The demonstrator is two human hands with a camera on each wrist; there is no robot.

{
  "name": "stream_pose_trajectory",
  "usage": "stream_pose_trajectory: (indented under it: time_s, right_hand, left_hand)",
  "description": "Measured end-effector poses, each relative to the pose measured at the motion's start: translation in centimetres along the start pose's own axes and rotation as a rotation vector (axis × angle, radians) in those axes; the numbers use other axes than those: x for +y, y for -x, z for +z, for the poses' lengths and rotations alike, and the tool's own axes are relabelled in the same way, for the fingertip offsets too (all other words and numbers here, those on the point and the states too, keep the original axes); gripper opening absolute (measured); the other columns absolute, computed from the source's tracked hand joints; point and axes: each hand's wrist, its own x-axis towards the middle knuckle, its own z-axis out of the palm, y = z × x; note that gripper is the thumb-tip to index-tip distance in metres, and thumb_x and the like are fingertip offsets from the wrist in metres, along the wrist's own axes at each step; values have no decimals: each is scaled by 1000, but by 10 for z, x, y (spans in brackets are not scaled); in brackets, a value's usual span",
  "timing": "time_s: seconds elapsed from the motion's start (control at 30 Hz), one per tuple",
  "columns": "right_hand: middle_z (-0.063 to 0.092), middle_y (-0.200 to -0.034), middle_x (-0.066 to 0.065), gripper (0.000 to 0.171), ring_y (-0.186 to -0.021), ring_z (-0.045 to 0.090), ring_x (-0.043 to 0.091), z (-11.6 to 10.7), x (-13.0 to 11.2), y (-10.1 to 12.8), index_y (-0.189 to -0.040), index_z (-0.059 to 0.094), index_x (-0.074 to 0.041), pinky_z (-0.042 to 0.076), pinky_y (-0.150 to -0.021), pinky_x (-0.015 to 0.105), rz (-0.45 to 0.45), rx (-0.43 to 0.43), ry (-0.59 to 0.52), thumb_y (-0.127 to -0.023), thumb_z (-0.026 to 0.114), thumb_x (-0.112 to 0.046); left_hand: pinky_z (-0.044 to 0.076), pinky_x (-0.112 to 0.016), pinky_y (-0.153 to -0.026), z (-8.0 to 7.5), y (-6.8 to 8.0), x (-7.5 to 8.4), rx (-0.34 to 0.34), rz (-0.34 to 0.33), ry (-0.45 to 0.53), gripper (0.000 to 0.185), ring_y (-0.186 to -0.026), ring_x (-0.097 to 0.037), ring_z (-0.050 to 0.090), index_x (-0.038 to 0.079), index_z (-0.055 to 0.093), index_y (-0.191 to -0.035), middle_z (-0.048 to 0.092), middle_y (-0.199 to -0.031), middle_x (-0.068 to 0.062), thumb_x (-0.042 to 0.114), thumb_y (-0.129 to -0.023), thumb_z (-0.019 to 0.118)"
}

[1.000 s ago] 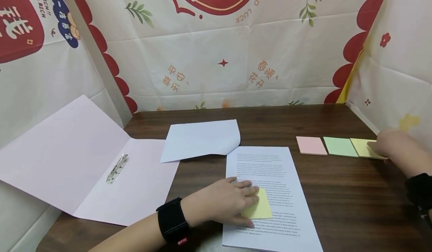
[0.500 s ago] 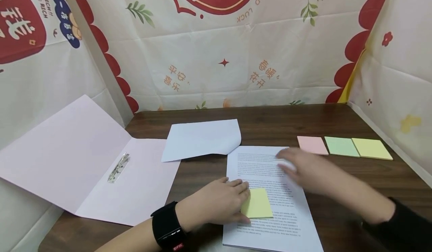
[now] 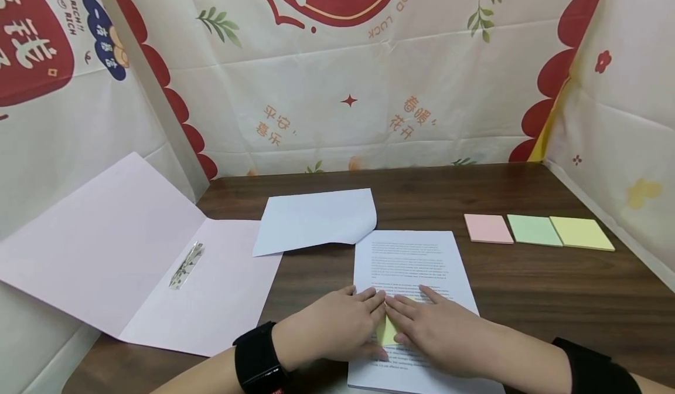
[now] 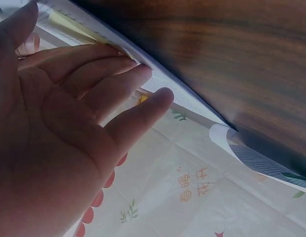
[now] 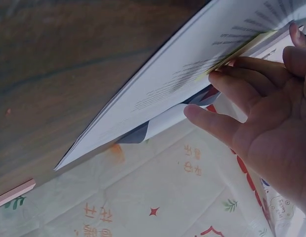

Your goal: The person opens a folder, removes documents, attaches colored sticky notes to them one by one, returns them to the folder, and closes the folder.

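A yellow sticky note [image 3: 387, 333] lies on a stack of printed paper [image 3: 416, 259], partly covered by both hands. My left hand [image 3: 334, 323] rests at the note's left edge, its fingers extended over the paper. From the right, my right hand [image 3: 437, 329] lays straight fingers on the note, its fingertips meeting those of the left. In the left wrist view, the left fingertips [image 4: 143, 71] are at the page beside the yellow note [image 4: 76, 28]. The right wrist view has the right fingers [image 5: 232, 89] spread against the printed sheet [image 5: 157, 94].
To the left stands an opened pale folder [image 3: 221, 288] with a metal clip [image 3: 186, 266]. A turned-over sheet [image 3: 316, 218] lies behind the stack. Pink [image 3: 488, 228], green [image 3: 534, 230] and yellow [image 3: 582, 233] sticky-note pads line up at the back right of the wooden table [image 3: 548, 294].
My right hand has come from the yellow pad at the right, across the table, down onto the note on the page. My left hand has shifted slightly left, staying on the paper.
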Motion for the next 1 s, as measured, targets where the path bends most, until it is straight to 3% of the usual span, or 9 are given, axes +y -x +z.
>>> stream_pose_trajectory:
  time_s: [0.17, 0.43, 0.83, 1.0]
  right_hand:
    - [51, -165, 5, 58, -152, 51, 22, 3, -1, 2, -157, 53, -11, 42, -118, 66, -5, 11, 47, -113, 42, -47]
    - [53, -164, 4, 55, -151, 52, 20, 5, 3, 8, -155, 56, -12, 43, -117, 66, 32, -20, 50, -111, 49, -45]
    - [59, -159, 3, 51, -147, 57, 22, 4, 13, 21, -151, 61, -13, 44, -116, 66, 114, -22, 8, -108, 59, -41]
    - [60, -158, 4, 50, -145, 59, 23, 2, 14, 20, -149, 62, -13, 46, -114, 67, 108, -24, 8, -108, 59, -40]
  left_hand:
    - [48, -44, -120, -2, -2, 2, -24, -16, 3, 82, -156, -16, 45, 15, 47, -161, 44, -169, -1, 74, -105, 37]
    - [49, -45, -119, -4, -3, 2, -71, -47, 105, 79, -158, -16, 42, 15, 47, -161, 41, -171, -1, 70, -105, 43]
    - [49, -48, -120, -1, -4, -4, -63, -38, 169, 64, -157, -12, 43, 17, 49, -160, 43, -170, 3, 54, -108, 54]
    - [45, -47, -123, 1, -1, -4, -52, -36, 155, 68, -161, -13, 36, 18, 46, -162, 39, -172, 3, 57, -108, 53]
